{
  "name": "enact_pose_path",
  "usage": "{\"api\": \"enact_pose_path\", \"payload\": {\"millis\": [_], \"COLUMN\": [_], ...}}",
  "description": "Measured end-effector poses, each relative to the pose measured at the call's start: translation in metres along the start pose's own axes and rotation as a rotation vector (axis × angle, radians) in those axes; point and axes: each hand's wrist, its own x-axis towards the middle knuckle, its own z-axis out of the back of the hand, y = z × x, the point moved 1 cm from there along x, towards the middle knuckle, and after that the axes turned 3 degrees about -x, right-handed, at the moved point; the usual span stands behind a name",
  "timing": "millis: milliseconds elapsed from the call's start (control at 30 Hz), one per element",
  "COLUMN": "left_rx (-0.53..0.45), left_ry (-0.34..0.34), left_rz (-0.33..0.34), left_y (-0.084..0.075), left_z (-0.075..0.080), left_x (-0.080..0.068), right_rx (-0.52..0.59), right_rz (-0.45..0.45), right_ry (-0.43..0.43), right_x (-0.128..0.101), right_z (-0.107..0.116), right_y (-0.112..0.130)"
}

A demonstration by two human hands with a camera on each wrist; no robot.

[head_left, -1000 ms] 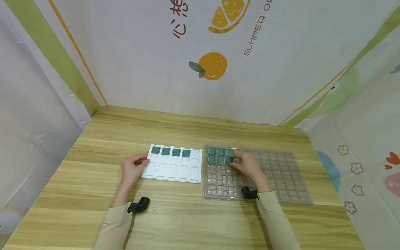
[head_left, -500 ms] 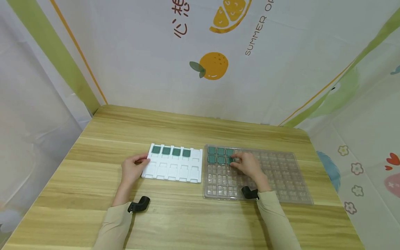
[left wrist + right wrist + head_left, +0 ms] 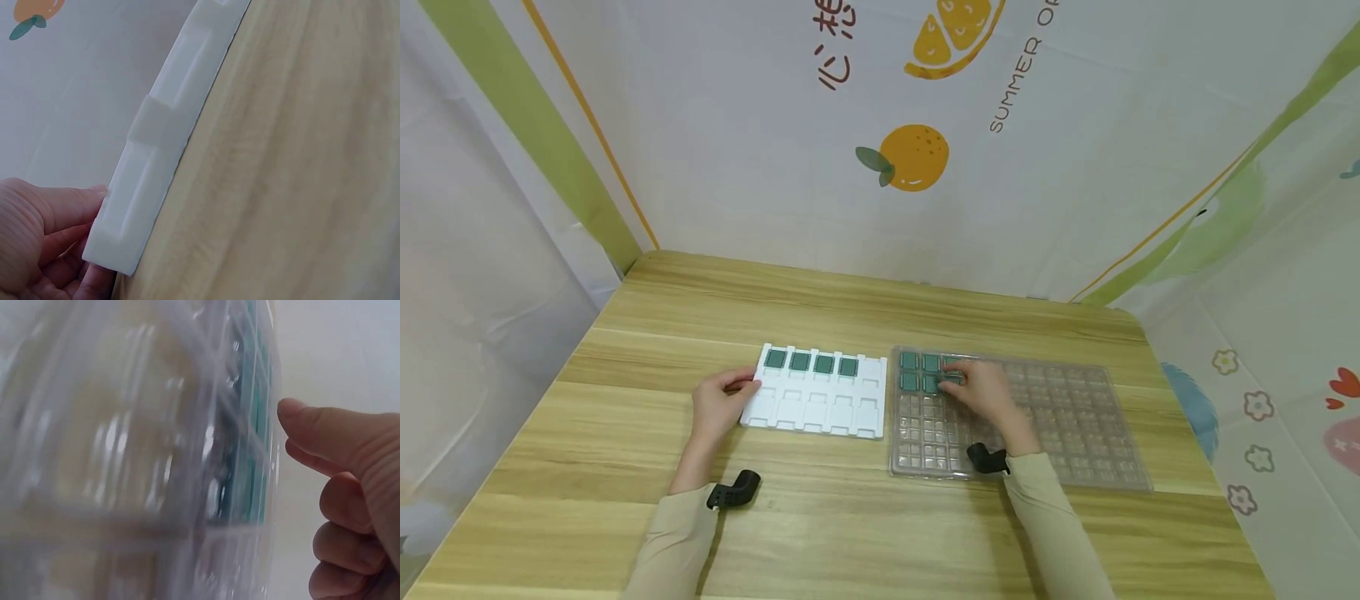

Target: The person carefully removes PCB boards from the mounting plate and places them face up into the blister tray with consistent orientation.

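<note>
The left hand (image 3: 718, 406) rests on the wooden table (image 3: 820, 533) at the left edge of the white tray (image 3: 816, 393), thumb and fingers lightly curled against that edge; the left wrist view shows the fingertips (image 3: 75, 206) touching the tray's corner (image 3: 119, 244). The right hand (image 3: 981, 390) lies over the far-left corner of the clear blister tray (image 3: 1075, 417), which sits just right of the white tray, the two nearly touching. Its fingers are curled down onto the green squares (image 3: 920, 372) held in that corner's pockets. From the head view I cannot tell whether the fingertips pinch one square or only press on them; the right wrist view is blurred, showing the thumb (image 3: 325, 428) sticking out beside the plastic rim with green behind it (image 3: 253, 425).

On the white tray, four green squares (image 3: 812, 362) fill the far row, with the rightmost slot of that row bare, as are the nearer slots. The blister tray's green squares cluster in two short rows next to the white tray; the remaining pockets are see-through.

A black wrist mount (image 3: 733, 490) sits on the left sleeve, near the white tray's front-left corner, and another (image 3: 987, 459) on the right sleeve at the blister tray's near edge. Behind the trays hangs a pale curtain printed with an orange (image 3: 913, 157) and lemon slices.
</note>
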Motion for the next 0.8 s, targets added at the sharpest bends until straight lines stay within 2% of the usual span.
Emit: {"api": "enact_pose_path", "payload": {"millis": [267, 567, 800], "left_rx": [-0.008, -0.015, -0.018], "left_ry": [-0.006, -0.011, -0.009], "left_rz": [-0.01, -0.009, -0.005], "left_y": [0.001, 0.002, 0.003], "left_z": [0.0, -0.001, -0.001], "left_x": [0.0, 0.001, 0.001], "right_rx": [0.045, 0.082, 0.049], "right_rz": [0.011, 0.012, 0.006], "right_ry": [0.015, 0.027, 0.034], "right_x": [0.008, 0.013, 0.017], "right_z": [0.0, -0.005, -0.008], "right_y": [0.016, 0.024, 0.033]}}
